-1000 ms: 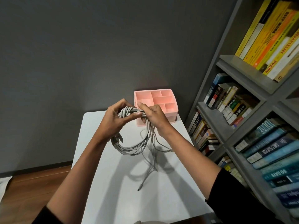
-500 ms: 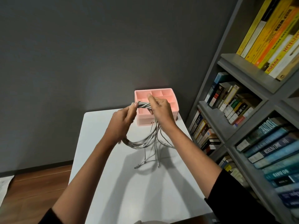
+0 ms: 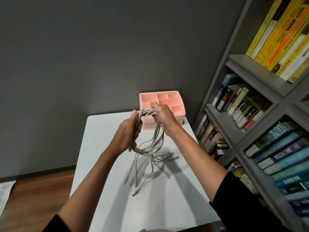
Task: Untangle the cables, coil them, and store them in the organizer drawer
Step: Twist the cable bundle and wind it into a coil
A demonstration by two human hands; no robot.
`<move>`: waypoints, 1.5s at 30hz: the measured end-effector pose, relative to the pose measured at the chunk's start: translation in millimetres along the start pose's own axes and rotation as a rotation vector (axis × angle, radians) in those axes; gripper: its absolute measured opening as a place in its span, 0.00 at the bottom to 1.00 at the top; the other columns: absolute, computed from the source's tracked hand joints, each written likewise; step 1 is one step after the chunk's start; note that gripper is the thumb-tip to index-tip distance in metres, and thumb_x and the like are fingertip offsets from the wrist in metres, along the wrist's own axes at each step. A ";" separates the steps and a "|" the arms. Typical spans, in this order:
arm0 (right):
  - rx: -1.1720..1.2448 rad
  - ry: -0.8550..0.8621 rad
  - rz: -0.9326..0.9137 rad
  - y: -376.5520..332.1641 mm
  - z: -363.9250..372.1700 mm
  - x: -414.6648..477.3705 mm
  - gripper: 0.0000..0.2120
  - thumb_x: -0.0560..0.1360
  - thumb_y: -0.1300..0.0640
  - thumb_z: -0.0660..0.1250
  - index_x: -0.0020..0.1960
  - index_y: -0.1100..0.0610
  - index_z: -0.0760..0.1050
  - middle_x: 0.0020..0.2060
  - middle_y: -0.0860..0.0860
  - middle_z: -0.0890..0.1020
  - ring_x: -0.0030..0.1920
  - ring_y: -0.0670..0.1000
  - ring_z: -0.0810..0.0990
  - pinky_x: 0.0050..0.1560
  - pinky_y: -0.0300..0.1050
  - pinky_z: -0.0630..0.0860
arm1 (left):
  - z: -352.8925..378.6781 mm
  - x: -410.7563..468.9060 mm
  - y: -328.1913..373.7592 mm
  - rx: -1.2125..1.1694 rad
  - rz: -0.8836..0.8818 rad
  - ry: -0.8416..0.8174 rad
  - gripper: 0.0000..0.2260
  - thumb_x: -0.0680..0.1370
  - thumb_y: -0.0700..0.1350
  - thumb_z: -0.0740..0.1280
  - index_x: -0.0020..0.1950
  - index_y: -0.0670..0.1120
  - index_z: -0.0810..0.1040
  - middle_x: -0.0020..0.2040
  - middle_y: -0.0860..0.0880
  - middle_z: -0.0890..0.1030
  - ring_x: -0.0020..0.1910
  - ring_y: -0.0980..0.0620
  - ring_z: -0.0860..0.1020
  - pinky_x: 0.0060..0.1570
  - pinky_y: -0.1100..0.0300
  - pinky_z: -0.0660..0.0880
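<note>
A table (image 3: 103, 181) is set against the wall (image 3: 83, 56), with a bookshelf (image 3: 250, 67) to its right and the floor (image 3: 33, 198) to its left. An organizer (image 3: 178, 120) is placed on the table's far right corner, by the wall. The cables (image 3: 150, 148) are held above the table, just on the near side of the organizer. They are gripped on the left by the left hand (image 3: 127, 134) and at the top right by the right hand (image 3: 163, 114). Loose ends are seen hanging below, over the middle of the table.
</note>
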State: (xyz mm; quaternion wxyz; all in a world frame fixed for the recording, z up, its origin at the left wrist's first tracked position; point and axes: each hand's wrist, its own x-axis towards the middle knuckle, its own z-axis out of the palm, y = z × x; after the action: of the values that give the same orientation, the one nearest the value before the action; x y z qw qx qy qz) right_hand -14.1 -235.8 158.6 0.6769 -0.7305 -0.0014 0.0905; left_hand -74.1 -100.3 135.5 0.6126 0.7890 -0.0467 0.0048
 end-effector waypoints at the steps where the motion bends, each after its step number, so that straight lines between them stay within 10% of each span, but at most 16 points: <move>1: -0.030 0.023 -0.020 2.4 0.4 1.1 0.18 0.79 0.59 0.57 0.30 0.55 0.62 0.17 0.42 0.65 0.19 0.41 0.65 0.25 0.30 0.64 | -3.1 1.6 5.3 -0.108 -0.097 -0.077 0.30 0.80 0.63 0.41 0.36 0.45 0.69 0.27 0.50 0.69 0.25 0.53 0.66 0.26 0.63 0.67; 5: -0.295 0.069 -0.112 13.9 5.5 6.2 0.18 0.77 0.49 0.57 0.30 0.54 0.66 0.28 0.53 0.70 0.33 0.52 0.70 0.38 0.46 0.67 | -17.8 17.7 21.9 -0.126 -0.224 -0.296 0.33 0.78 0.66 0.42 0.41 0.42 0.74 0.34 0.45 0.75 0.29 0.50 0.72 0.33 0.60 0.71; 19: -0.394 -0.210 -0.136 19.8 0.0 6.6 0.41 0.75 0.32 0.47 0.32 0.69 0.72 0.26 0.61 0.76 0.32 0.61 0.77 0.46 0.56 0.75 | -16.8 26.3 39.6 -0.026 -0.348 -0.513 0.30 0.76 0.67 0.51 0.42 0.40 0.74 0.30 0.46 0.73 0.27 0.51 0.70 0.32 0.58 0.75; 26: -0.312 -0.315 -0.037 8.4 -11.8 3.4 0.34 0.81 0.40 0.43 0.29 0.60 0.68 0.26 0.53 0.70 0.30 0.48 0.69 0.36 0.40 0.66 | -14.9 22.9 34.8 0.174 -0.191 -0.509 0.22 0.78 0.53 0.63 0.52 0.32 0.76 0.26 0.55 0.63 0.23 0.55 0.65 0.29 0.60 0.71; 34: -0.499 -0.172 -0.224 3.3 -11.2 13.7 0.36 0.81 0.40 0.47 0.30 0.63 0.76 0.22 0.49 0.74 0.25 0.42 0.73 0.39 0.41 0.70 | -10.0 21.4 38.3 0.484 -0.223 -0.622 0.19 0.78 0.57 0.63 0.37 0.44 0.65 0.23 0.44 0.72 0.21 0.48 0.75 0.29 0.63 0.70; 40: -0.462 -0.151 -0.194 15.0 -9.8 14.5 0.35 0.78 0.37 0.54 0.28 0.63 0.75 0.29 0.63 0.77 0.35 0.63 0.78 0.48 0.53 0.77 | -6.0 19.2 46.5 0.690 -0.194 -0.639 0.18 0.78 0.59 0.61 0.37 0.47 0.67 0.21 0.48 0.76 0.25 0.48 0.80 0.30 0.66 0.72; 45: -0.201 -0.328 -0.053 7.1 -24.6 14.0 0.35 0.76 0.32 0.49 0.27 0.60 0.69 0.24 0.54 0.70 0.25 0.47 0.67 0.29 0.38 0.62 | -12.1 15.6 43.3 0.422 -0.137 -0.529 0.14 0.80 0.54 0.60 0.39 0.47 0.70 0.22 0.46 0.72 0.23 0.47 0.78 0.28 0.61 0.74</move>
State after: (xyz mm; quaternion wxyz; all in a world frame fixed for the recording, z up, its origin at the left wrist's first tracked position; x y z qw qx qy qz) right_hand 2.1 -258.9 151.5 0.5934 -0.7697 -0.1398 0.1898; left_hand -61.4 -100.2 181.3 0.4015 0.8735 -0.1488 -0.2317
